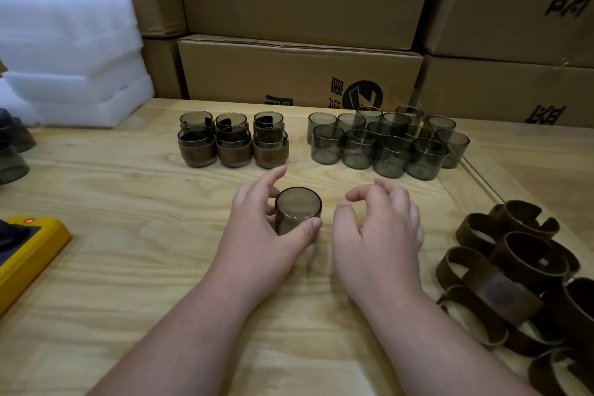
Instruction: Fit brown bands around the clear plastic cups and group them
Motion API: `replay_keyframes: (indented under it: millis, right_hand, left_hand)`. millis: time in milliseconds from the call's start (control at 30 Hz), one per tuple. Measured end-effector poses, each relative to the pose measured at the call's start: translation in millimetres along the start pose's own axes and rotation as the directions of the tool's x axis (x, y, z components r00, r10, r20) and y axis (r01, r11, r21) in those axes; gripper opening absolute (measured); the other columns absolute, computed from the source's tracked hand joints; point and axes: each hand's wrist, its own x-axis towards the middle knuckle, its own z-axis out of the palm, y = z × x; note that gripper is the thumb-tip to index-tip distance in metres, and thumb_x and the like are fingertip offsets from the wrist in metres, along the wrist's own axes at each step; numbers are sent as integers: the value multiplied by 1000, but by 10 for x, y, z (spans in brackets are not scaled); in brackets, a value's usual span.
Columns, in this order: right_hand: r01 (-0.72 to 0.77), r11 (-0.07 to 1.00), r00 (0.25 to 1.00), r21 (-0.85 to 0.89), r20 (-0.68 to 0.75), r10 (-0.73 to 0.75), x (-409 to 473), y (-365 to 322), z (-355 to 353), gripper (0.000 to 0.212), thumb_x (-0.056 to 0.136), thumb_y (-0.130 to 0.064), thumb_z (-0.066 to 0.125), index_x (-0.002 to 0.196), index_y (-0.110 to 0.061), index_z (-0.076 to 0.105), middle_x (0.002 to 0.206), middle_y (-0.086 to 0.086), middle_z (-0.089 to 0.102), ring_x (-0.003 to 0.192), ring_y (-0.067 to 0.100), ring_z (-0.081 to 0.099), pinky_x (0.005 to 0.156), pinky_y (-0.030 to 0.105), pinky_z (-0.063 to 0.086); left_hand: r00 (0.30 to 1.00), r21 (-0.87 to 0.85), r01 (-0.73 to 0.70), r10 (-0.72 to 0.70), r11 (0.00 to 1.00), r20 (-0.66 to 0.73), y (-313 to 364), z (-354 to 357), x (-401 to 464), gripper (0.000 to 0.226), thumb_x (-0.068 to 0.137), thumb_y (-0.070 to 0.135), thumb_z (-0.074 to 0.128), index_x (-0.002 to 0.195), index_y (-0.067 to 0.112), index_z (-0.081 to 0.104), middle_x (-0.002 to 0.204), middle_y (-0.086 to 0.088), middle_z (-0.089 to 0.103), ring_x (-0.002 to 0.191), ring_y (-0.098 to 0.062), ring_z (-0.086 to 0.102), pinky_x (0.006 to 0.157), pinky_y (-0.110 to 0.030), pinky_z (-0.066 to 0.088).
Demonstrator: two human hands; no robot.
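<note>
Left hand (257, 228) grip holds bare cup (298, 210), mid-tabletop (128, 267). Right hand (377, 222) loosely curled, empty, just beside. Bands (514, 270) at right edge; banded cups (233, 141) far side. Advice: steady cup, slide band on squarely.

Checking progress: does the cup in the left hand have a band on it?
No, the cup held by the left hand is bare.

a pale wooden worktop (135, 267) with visible grain fills the foreground. beyond the hands, stacked cardboard boxes (299, 71) with black printed characters form the backdrop. far left of the hands sits stacked white foam (70, 55). lighting is dim and even.
</note>
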Motion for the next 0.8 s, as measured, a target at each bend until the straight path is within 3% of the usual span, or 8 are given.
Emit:
replay_keyframes:
  millis: [100, 233, 333, 433, 567, 633, 700, 800]
  right_hand:
    - [27, 994, 1000, 110, -11, -26, -2, -10, -8, 18, 94, -36, 43, 103, -31, 58, 133, -8, 48, 135, 15, 35, 107, 35, 31]
    - [-64, 997, 998, -54, -13, 63, 8, -3, 6, 36, 93, -25, 49, 128, -31, 55, 158, -1, 31, 149, 17, 17, 123, 45, 16]
    - [-237, 962, 967, -137, 66, 248, 41, 7, 16, 64, 94, -27, 51, 154, -23, 32, 170, 4, -4, 155, 24, -5, 126, 48, 1]
    - [-311, 944, 939, -109, 117, 322, 77, 8, -5, 74, 93, -34, 53, 159, -16, 24, 170, 8, -13, 156, 29, -8, 126, 48, 3]
    - [-282, 949, 939, -138, 164, 303, 85, 41, 11, 68, 93, -40, 54, 154, -17, 35, 171, 8, -8, 157, 29, -5, 126, 49, 12]
    - [-266, 956, 944, -123, 170, 284, 72, 50, 18, 50, 94, -38, 55, 142, -25, 48, 171, 8, -3, 156, 29, -1, 125, 49, 15]
    - [-238, 967, 957, -90, 147, 250, 59, 53, 26, 17, 97, -32, 55, 114, -37, 53, 168, 9, 15, 154, 29, 13, 125, 48, 21]
    - [-122, 992, 991, -20, 57, 123, 57, 78, 43, 17, 101, -24, 54, 98, -39, 47, 136, -7, 49, 135, 21, 40, 110, 35, 35]
  left_hand:
    - [1000, -23, 2, -2, 1000, -13, -25, 16, 13, 76, 80, 32, 83, 138, 58, 42, 122, 26, 47, 104, 14, 49, 82, -8, 44]
    - [1000, -76, 12, -14, 997, -22, -8, 16, 14, 66, 81, 35, 69, 137, 57, 42, 133, 23, 51, 112, 16, 50, 82, -1, 42]
    - [999, -114, 32, -36, 993, -29, 11, 8, 9, 67, 75, 39, 61, 136, 58, 42, 135, 24, 50, 113, 4, 56, 87, -13, 46]
    - [998, -121, 38, -43, 992, -35, 26, 6, 1, 67, 76, 40, 61, 138, 55, 44, 132, 25, 50, 116, -11, 59, 96, -30, 53]
    - [998, -117, 44, -49, 992, -43, 46, 2, -1, 66, 76, 39, 62, 139, 53, 45, 132, 23, 51, 115, -15, 60, 98, -37, 54]
    - [998, -106, 41, -46, 994, -46, 27, 4, 8, 61, 82, 35, 67, 137, 53, 46, 131, 22, 51, 114, -16, 61, 95, -35, 54]
    - [998, -83, 38, -43, 996, -55, 1, 9, 11, 59, 88, 28, 72, 133, 55, 46, 129, 24, 49, 110, -14, 61, 89, -28, 53]
    - [997, -60, 31, -34, 998, -64, 0, 18, 9, 60, 87, 27, 76, 132, 55, 46, 126, 24, 47, 106, -7, 56, 84, -20, 47]
